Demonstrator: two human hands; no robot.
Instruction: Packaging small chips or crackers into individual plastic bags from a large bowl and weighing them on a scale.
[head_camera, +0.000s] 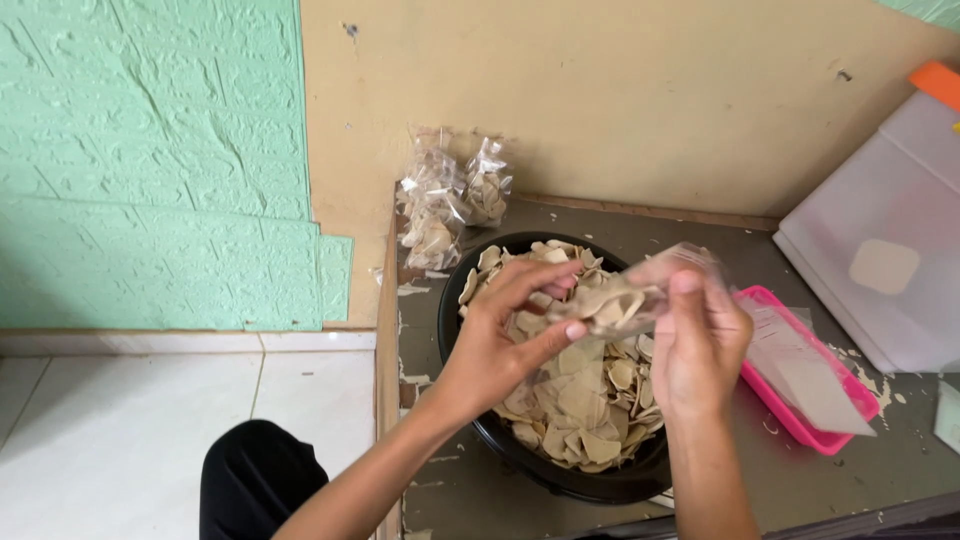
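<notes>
Clear plastic bag (640, 295) of chips, pinched by left hand (500, 340) and right hand (700, 340).

At frame centre a bowl (470, 330) of chips (585, 400) sits on the table (860, 440) — filled bags (455, 200) behind it at upper centre against the wall (620, 90), a tray (800, 420) just right of it, a bin (880, 250) at far right — both hands above the bowl.

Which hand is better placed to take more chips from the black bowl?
Probably the left hand: it hangs directly over the pale chips in the round black bowl, while the right hand supports the clear plastic bag.
</notes>
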